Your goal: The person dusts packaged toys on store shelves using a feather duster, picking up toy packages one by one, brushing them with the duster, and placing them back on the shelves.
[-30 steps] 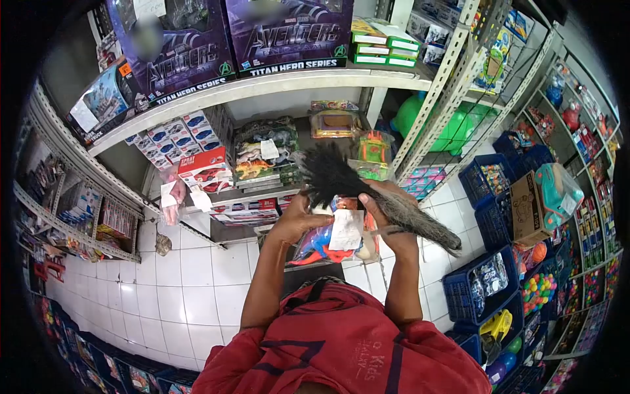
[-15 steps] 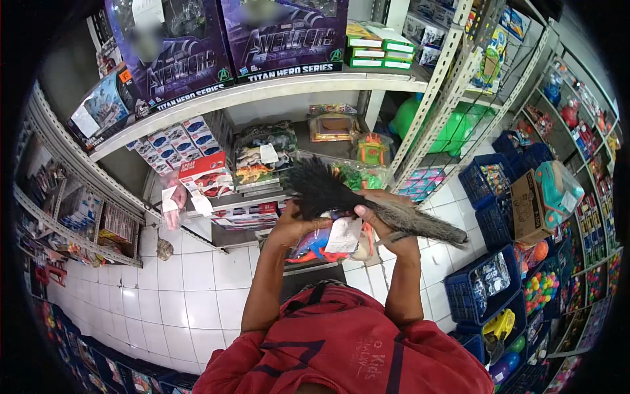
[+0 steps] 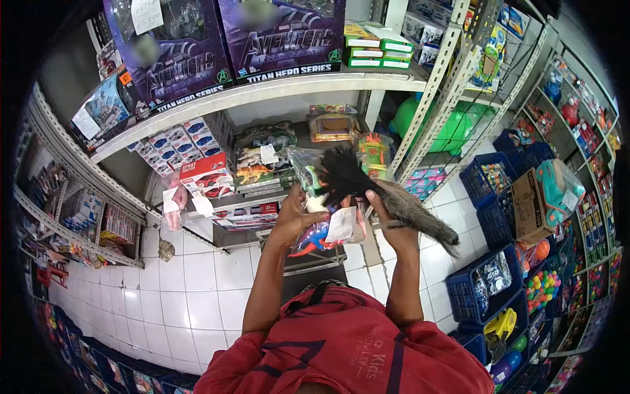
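My left hand (image 3: pixel 293 222) grips the left side of a clear plastic bag of colourful toy animals (image 3: pixel 317 238), which carries a white paper label. In my right hand (image 3: pixel 396 226) is a feather duster (image 3: pixel 421 217), its black tuft pointing left across the top of the bag and its grey-brown end pointing down to the right. The fingers under the duster are partly hidden. Both hands are in front of the middle shelf, where another bag of toy animals (image 3: pixel 254 172) lies behind my left hand.
Purple boxes (image 3: pixel 282 39) stand on the upper shelf (image 3: pixel 262 92). A red toy box (image 3: pixel 207 176) sits left on the lower shelf. Perforated metal posts (image 3: pixel 430 85) rise at the right. Blue crates (image 3: pixel 482 282) of toys and a cardboard box (image 3: pixel 530 207) line the right side.
The duster's black tuft has swung right and down, uncovering more of the bag. The bag now sits more upright, and my left hand has turned with its thumb across the bag's front.
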A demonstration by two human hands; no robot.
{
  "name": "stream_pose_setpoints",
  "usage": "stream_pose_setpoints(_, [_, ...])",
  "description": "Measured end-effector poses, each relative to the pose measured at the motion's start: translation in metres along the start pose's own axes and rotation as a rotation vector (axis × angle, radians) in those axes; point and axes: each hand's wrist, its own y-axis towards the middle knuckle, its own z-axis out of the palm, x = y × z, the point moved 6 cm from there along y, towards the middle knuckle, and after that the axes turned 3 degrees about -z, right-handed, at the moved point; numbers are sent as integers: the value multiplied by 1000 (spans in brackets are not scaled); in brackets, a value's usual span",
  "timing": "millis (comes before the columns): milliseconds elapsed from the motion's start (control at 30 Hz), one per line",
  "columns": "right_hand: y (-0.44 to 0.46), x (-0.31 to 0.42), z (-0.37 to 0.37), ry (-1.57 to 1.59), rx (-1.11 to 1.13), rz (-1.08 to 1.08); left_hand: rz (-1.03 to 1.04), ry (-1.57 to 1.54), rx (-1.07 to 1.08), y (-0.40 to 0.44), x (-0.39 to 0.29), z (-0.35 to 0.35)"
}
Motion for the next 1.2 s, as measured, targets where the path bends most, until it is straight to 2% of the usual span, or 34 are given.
stream_pose_setpoints(67, [2,1,-5,20,18,9,0,27,33,1,0,-2])
stream_pose_setpoints(167, [-1,8,-8,52,75,217,89,42,16,8,13,-13])
stream_pose_setpoints(200, [-1,3,-9,-68,29,124,136,43,0,11,18,-18])
stream_pose_setpoints(300, [-1,0,-10,-39,-107,60,41,33,47,1,-4,-3])
stream_pose_setpoints(333, [1,4,-8,-33,0,82,89,30,20,4,1,-8])
stream_pose_setpoints(433, [-3,14,1,137,128,17,80,31,67,2,11,-12])
stream_pose_setpoints(467, [-4,18,4,45,108,10,200,220,93,-2,2,-7])
stream_pose_setpoints(533, [-3,11,12,53,50,48,61,63,76,-2,4,-1])
stream_pose_setpoints(600, [3,18,15,-86,-9,-69,-23,-30,32,-3,10,0])
stream_pose_setpoints(700, [12,21,16,72,-94,-279,77,-2,126,-3,3,7])
stream_pose_setpoints(867, [12,15,21,158,84,5,83,-6,165,-3,2,6])
stream_pose_setpoints(967, [14,20,16,120,-45,-155,80,-8,147,-4,2,4])
stream_pose_setpoints(1000, [16,24,13,112,-76,-149,89,-27,151,-5,0,5])
stream_pose_setpoints(1100, [12,16,17,178,32,11,39,-54,78,-5,-1,2])
stream_pose_setpoints(1200, [8,19,9,12,-32,-74,-31,-55,-14,-6,2,-5])
